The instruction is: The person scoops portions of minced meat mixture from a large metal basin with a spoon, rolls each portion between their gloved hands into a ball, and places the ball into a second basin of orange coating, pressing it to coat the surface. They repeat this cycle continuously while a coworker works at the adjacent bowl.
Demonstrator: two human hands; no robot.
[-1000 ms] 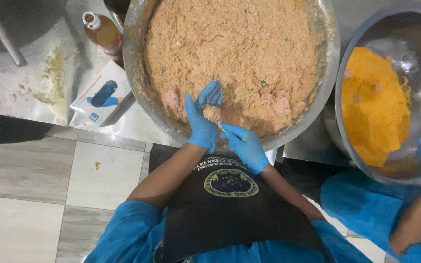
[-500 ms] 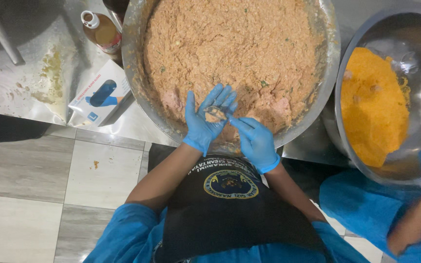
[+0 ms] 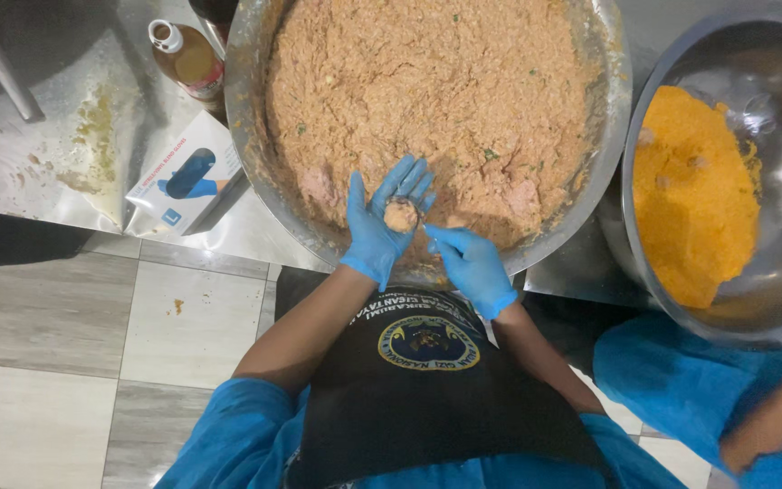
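Mixture (image 3: 436,100), orange-brown and flecked with green, fills the big steel bowl (image 3: 255,172) across the upper middle of the frame. The left hand (image 3: 382,222), in a blue glove, now lies palm-up and spread over the bowl's near rim, with a small ball of mixture (image 3: 400,215) resting in the palm. A moment earlier both hands were cupped together around that lump; the right hand (image 3: 472,263) has since dropped away toward lower right, fingers loosely extended and holding nothing, its fingertip just beside the ball. So the ball looks shaped and lies exposed.

Room is tight on the right: a second steel bowl (image 3: 644,154) holding yellow-orange crumb (image 3: 690,190) sits just beside the big one, and another person's blue sleeve (image 3: 672,380) occupies the lower right corner. To the left, the steel surface (image 3: 29,172) carries a glove box (image 3: 183,181) at its near edge and a bottle (image 3: 187,59) near the bowl. Tiled floor (image 3: 56,362) shows in the lower left.
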